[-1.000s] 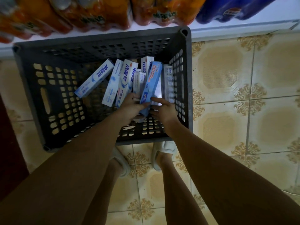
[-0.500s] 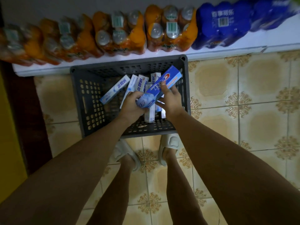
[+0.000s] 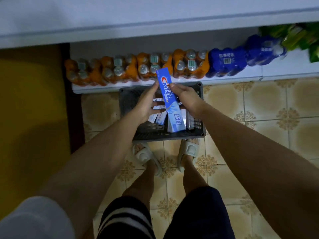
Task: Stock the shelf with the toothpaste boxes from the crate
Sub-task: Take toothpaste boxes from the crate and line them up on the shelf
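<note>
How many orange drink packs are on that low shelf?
4 orange packs, one row left of the blue packs: far left, second, third behind the held toothpaste box, fourth.

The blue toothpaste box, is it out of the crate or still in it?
Out: both hands, left and right, hold the blue toothpaste box above the crate.

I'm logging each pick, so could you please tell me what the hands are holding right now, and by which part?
Both hands hold one blue toothpaste box near its upper end: left hand on its left edge, right hand pinching the right edge, above the crate.
</note>
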Tool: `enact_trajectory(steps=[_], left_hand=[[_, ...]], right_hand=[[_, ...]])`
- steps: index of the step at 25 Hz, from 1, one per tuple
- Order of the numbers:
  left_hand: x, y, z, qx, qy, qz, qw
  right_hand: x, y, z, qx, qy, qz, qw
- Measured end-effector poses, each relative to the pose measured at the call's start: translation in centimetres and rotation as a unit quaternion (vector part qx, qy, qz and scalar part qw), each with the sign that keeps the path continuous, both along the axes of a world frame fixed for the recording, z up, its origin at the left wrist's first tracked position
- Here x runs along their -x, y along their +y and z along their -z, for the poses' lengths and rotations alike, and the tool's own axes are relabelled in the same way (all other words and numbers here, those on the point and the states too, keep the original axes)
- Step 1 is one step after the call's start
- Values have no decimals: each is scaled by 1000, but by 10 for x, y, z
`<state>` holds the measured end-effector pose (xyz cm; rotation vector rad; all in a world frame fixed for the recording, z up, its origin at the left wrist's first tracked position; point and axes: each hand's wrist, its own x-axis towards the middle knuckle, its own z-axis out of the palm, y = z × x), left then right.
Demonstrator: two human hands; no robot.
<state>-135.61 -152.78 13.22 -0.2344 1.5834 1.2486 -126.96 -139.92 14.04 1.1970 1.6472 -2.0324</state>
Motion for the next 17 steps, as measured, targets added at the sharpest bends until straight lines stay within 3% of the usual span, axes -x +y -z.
enact_trajectory(steps=[4,8,12,17], left_hand=[[29,-25,-87,-22,7,-28,999],[79,-47,-188,-59,63,-31,996],[118,-72,-278,-94,99,72,988],[148,-93,-383,-100,167,106,975]], right_hand=[[23,-4,-88,-74,35,-119,989],[47,-7,-181,-179,49,-291,939],[81,-15,-270,-215,77,-289,930],[122,-23,-376,-286,101,-323,897]])
